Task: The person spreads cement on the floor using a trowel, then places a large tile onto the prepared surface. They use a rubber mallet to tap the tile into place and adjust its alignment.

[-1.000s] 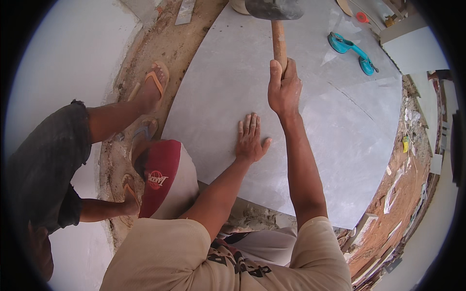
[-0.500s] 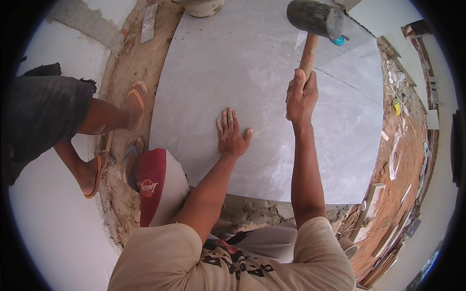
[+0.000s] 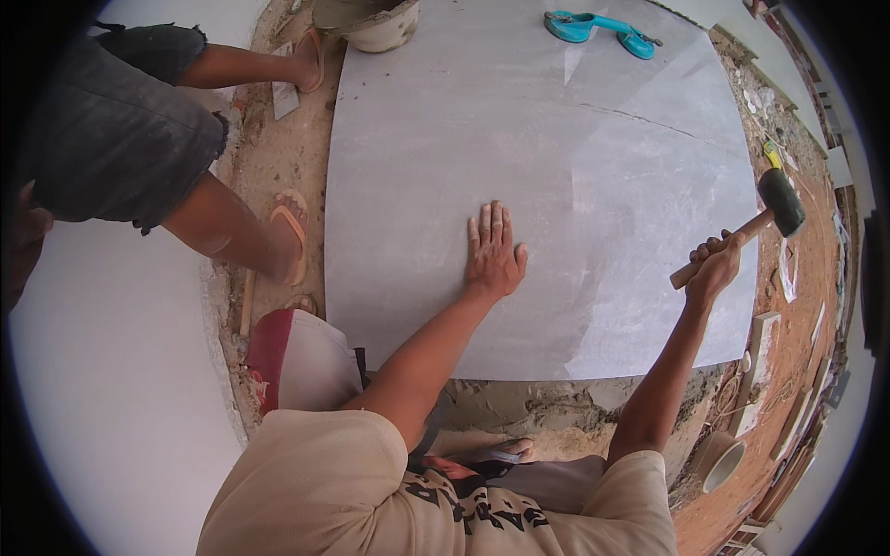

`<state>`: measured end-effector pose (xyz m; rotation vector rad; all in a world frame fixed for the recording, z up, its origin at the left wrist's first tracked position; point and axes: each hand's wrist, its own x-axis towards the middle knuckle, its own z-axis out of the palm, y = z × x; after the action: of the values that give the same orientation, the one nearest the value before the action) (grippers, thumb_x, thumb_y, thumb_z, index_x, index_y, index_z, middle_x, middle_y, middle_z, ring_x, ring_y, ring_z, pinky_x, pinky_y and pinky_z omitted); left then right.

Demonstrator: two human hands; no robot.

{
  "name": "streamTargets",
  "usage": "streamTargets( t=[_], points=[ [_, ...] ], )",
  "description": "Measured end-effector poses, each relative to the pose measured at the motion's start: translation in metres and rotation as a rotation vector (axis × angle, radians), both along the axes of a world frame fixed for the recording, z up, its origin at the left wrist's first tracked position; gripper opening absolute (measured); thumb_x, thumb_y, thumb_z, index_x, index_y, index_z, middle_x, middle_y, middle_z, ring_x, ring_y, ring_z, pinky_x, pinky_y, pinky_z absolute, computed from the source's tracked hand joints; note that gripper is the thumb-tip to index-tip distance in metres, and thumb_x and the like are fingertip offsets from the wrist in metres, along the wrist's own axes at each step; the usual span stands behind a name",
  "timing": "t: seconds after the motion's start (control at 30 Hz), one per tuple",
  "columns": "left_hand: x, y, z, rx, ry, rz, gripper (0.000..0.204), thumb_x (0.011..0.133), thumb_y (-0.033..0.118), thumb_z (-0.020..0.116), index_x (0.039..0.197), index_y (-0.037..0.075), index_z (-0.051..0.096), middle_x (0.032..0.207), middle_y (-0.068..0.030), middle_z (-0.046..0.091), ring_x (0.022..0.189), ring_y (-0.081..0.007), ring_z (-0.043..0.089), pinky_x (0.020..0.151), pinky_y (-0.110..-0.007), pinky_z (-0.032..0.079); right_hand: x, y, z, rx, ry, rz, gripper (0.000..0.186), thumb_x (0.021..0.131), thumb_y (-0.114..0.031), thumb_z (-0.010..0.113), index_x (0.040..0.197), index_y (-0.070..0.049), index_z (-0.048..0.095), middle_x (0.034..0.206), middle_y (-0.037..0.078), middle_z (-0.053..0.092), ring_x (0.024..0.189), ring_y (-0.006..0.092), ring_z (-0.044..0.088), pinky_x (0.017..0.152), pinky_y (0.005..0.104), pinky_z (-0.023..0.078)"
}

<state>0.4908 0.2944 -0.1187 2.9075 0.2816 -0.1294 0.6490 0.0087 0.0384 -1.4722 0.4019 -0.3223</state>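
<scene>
My left hand (image 3: 496,259) lies flat on a large grey tile (image 3: 426,148), fingers together and stretched forward, thumb out to the right. My right hand (image 3: 714,266) grips the wooden handle of a rubber mallet (image 3: 781,202). The mallet's black head points to the right and hangs over the tile's right edge. A blue suction lifter (image 3: 603,25) with two cups rests at the far end of the tile. Thin dark seams or cracks run across the far right part of the surface.
A bucket of grey mortar (image 3: 380,26) stands at the far left corner. Another person's sandalled foot (image 3: 289,236) is on the dirt strip to the left. Wet mortar (image 3: 528,405) shows along the near edge. A pale bucket (image 3: 720,461) lies at the lower right, near wood pieces (image 3: 756,371).
The mallet has swung from the far middle down to the right, out past the tile's edge. My left hand stays flat on the tile. The other person has stepped farther forward.
</scene>
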Motion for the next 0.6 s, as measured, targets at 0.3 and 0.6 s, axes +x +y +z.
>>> streamTargets(
  t=[0.3, 0.6],
  points=[
    [0.017, 0.044, 0.0, -0.156, -0.124, -0.227, 0.071, 0.103, 0.041, 0.035, 0.154, -0.006, 0.018, 0.163, -0.0192, 0.016, 0.153, -0.0317, 0.01, 0.124, -0.05, 0.008, -0.079, 0.085, -0.057, -0.193, 0.661, 0.324, 0.048, 0.102, -0.048, 0.048, 0.106, 0.0, 0.052, 0.062, -0.005, 0.039, 0.045, 0.0058, 0.038, 0.039, 0.0246, 0.033],
    [0.012, 0.07, -0.007, -0.206, -0.077, -0.347, 0.069, 0.105, 0.043, 0.033, 0.155, -0.002, 0.02, 0.164, -0.0147, 0.018, 0.153, -0.0278, 0.011, 0.125, -0.049, 0.008, -0.072, 0.185, -0.035, -0.232, 0.15, -0.226, 0.045, 0.104, -0.045, 0.045, 0.103, 0.0, 0.049, 0.067, 0.001, 0.043, 0.045, 0.0098, 0.039, 0.041, 0.0266, 0.036]
  ],
)
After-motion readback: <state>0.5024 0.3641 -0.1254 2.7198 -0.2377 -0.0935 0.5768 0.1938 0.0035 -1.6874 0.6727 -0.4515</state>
